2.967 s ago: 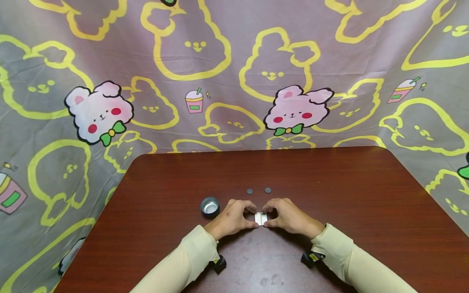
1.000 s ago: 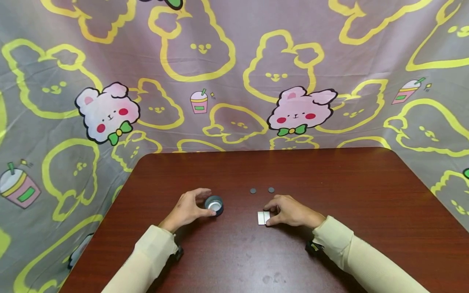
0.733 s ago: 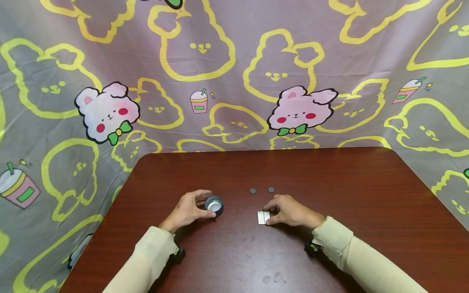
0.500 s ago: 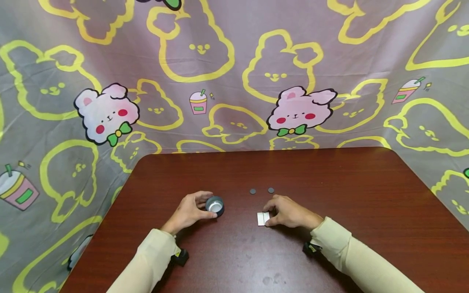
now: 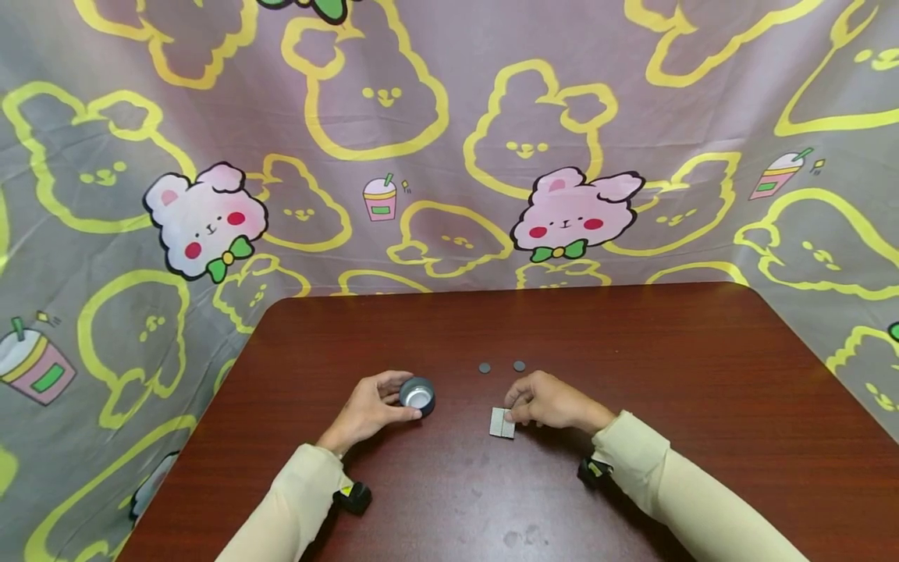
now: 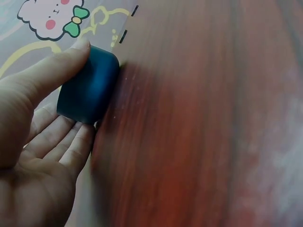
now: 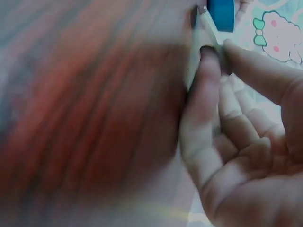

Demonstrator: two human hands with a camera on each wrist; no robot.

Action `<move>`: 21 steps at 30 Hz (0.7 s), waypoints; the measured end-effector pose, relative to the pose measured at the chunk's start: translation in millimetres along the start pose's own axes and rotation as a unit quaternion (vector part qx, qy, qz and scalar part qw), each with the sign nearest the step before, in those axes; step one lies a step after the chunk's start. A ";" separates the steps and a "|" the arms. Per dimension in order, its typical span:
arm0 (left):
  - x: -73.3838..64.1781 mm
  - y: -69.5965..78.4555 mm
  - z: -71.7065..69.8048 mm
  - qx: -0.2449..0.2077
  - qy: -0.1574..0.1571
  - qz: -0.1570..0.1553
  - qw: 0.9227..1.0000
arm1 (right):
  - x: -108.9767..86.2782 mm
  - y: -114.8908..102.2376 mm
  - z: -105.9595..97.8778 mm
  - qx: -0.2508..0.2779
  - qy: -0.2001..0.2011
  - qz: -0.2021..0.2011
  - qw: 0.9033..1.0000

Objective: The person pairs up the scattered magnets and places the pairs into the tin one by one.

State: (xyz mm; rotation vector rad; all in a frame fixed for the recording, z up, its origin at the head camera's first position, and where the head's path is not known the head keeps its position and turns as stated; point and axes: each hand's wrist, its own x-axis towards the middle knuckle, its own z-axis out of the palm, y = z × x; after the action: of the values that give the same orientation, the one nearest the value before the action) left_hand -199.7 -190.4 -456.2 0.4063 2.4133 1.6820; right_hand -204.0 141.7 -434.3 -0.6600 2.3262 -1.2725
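My left hand [image 5: 368, 410] holds a small round dark container [image 5: 417, 396] by its side, thumb at the near edge and fingers round the back. Its inside is silvery and bare; in the left wrist view the dark blue-green side [image 6: 92, 85] faces the camera, low by the tabletop. With the thumb and fingertips of my right hand [image 5: 551, 402] I pinch a thin, small square piece [image 5: 497, 423] with a line down its middle. It is tipped up, edge-on in the right wrist view, and its face now looks grey. My fingers hide its right edge.
Two small dark discs [image 5: 485, 368] lie side by side behind the square piece. The brown wooden table [image 5: 674, 351] reaches a patterned cloth backdrop [image 5: 449, 179] at its back and sides. Black wrist cameras [image 5: 354, 497] sit at both cuffs.
My left hand left the square piece, took hold of the round container and shifted it slightly right. My right hand has tipped the square piece, which earlier lay flat and white.
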 end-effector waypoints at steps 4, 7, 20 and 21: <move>-0.4 -1.4 1.3 -0.009 0.002 0.000 1.000 | 2.6 0.5 0.1 0.109 -0.008 0.043 0.993; -0.6 -1.9 1.8 -0.014 0.003 0.001 1.000 | 5.2 -1.7 1.1 0.158 0.000 0.064 0.985; -0.3 -5.1 3.3 -0.020 0.011 0.009 1.000 | 22.8 -20.9 10.5 0.246 0.029 0.059 0.967; 0.0 -5.8 3.3 -0.018 0.011 0.010 1.000 | 24.9 -21.8 11.7 0.252 0.031 0.058 0.966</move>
State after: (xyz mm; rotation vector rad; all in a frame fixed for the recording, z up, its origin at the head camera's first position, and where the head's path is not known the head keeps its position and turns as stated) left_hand -199.5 -189.4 -462.8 0.4097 2.3983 1.7458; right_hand -213.0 109.2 -424.5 -0.3101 1.9280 -1.7523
